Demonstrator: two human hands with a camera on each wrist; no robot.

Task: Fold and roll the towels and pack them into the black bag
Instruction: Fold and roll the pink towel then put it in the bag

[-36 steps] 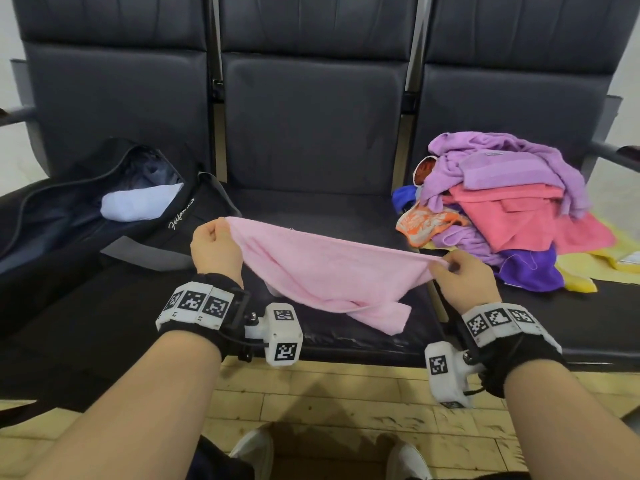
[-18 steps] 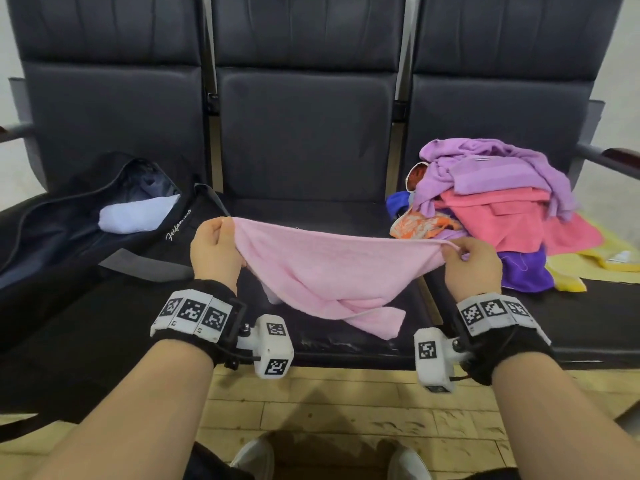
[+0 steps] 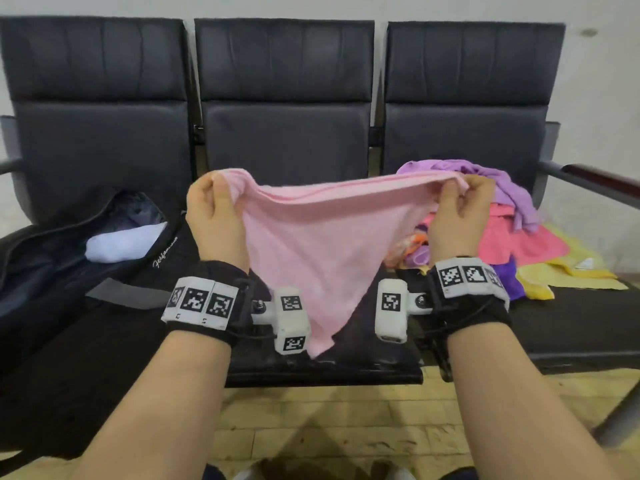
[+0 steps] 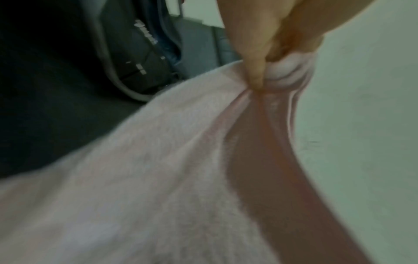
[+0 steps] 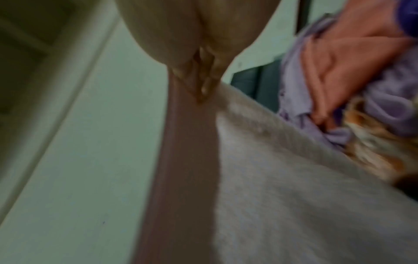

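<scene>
Bag first — the black bag lay unzipped on the seat just outside the left hand, and a pale rolled towel sat in its open mouth. Off beyond the right hand, the loose towel pile of purple, coral pink and yellow covered the right-hand seat.

Both hands were raised, wrists upright, with the pink towel stretched between them above the middle seat. The left hand clenched one top corner, thumb pressed into bunched cloth in the left wrist view. The right hand pinched the other corner between thumb and fingertips. The towel's top edge ran nearly straight from fist to fist; the rest hung in a point down between the wrists.

Compared with a second before, the hands had lifted the towel well up — earlier it sagged low near the seat, and now it hung clear in front of the middle backrest.
</scene>
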